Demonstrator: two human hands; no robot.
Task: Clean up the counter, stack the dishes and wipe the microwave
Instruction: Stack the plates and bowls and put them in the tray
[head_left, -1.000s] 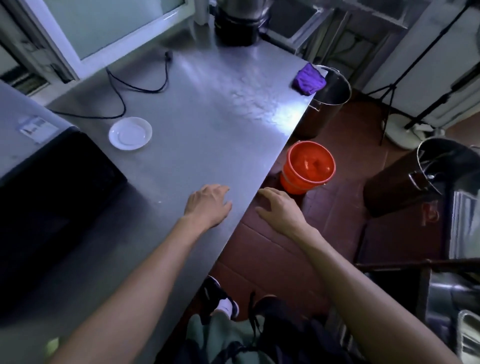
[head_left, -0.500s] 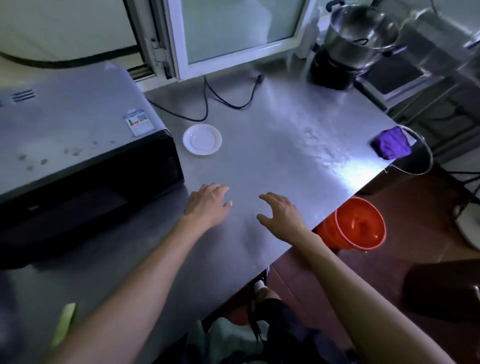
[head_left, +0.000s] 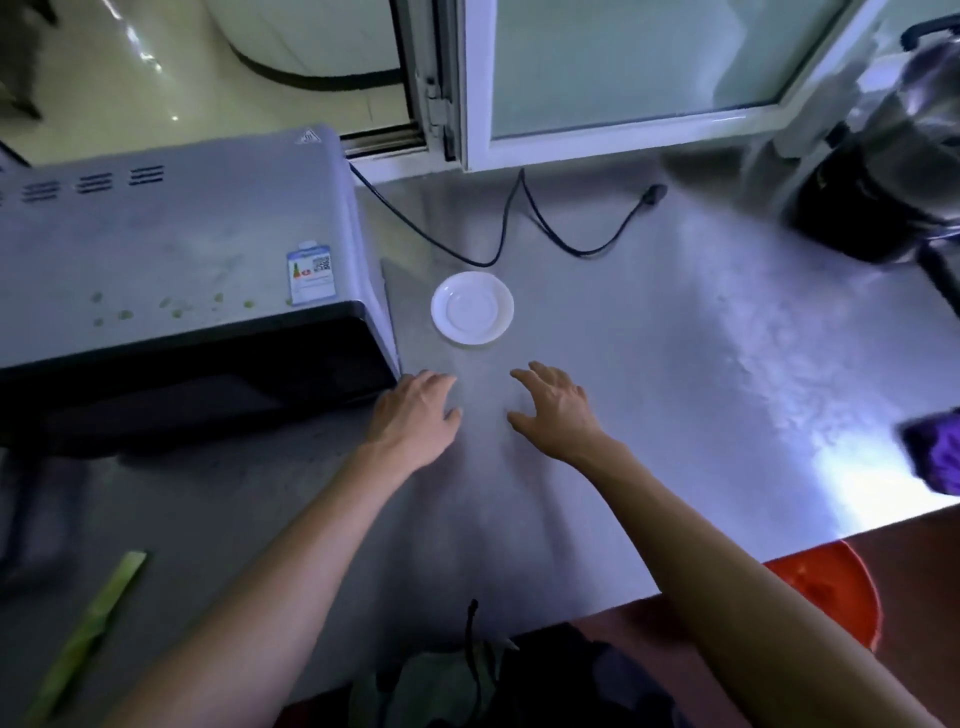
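Hands: left hand (head_left: 415, 415) and right hand (head_left: 553, 408) both empty, fingers spread, palms down over bare counter (head_left: 675, 364), side by side, just short of saucer (head_left: 472, 308).
Saucer: white, alone, flat on counter just right of microwave (head_left: 171, 291); likely first dish to collect.
Step tip: slide fingers under saucer rim, lift level; no other dishes in view to stack on.
Microwave: top shows green specks; needs wiping, cloth required.
Cloth: purple cloth (head_left: 935, 452) at far right edge, well apart from both hands.
Scrap: green vegetable strip (head_left: 88, 634) near front-left.
Edges: counter front edge close to body, orange bucket (head_left: 826, 587) below it.
Room: open middle; power cord (head_left: 519, 234) loops behind saucer, black appliance (head_left: 872, 208) back right.
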